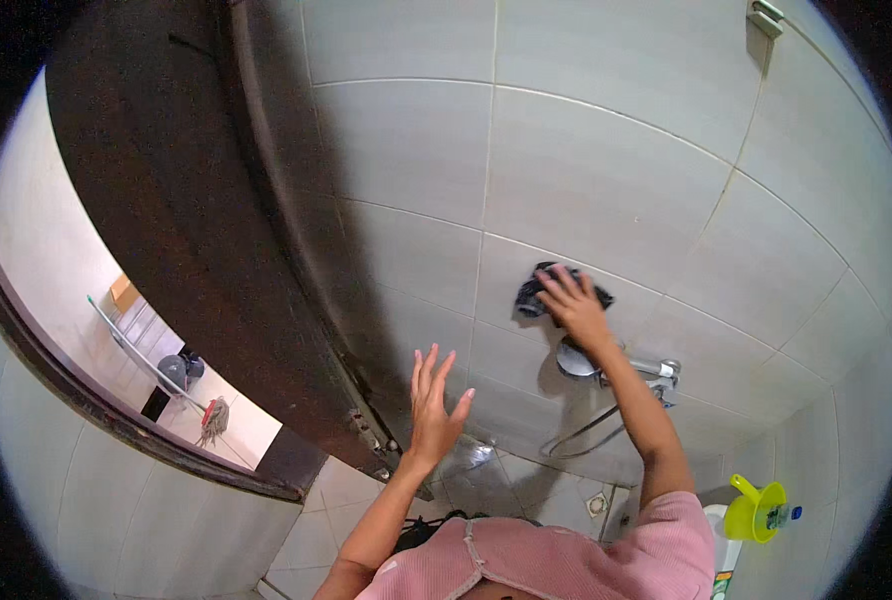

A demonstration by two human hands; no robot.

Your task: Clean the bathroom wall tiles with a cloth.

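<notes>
My right hand (575, 306) presses a crumpled black cloth (530, 297) against the pale tiled wall (581, 172), fingers spread over it. Just below that hand is a chrome shower head (575, 360), partly covered by my forearm, with a chrome mixer (663, 375) to its right and a hose (584, 442) hanging beneath. My left hand (434, 416) is raised with fingers apart, holding nothing, to the left of the shower head and near the dark door.
A dark door (190, 225) stands at the left; beyond it a mop (214, 420) leans. At lower right are a lime-green dipper (753, 514) and a plastic bottle (780, 515). A floor drain (596, 504) lies below. A small metal bracket (766, 16) is fixed high on the wall.
</notes>
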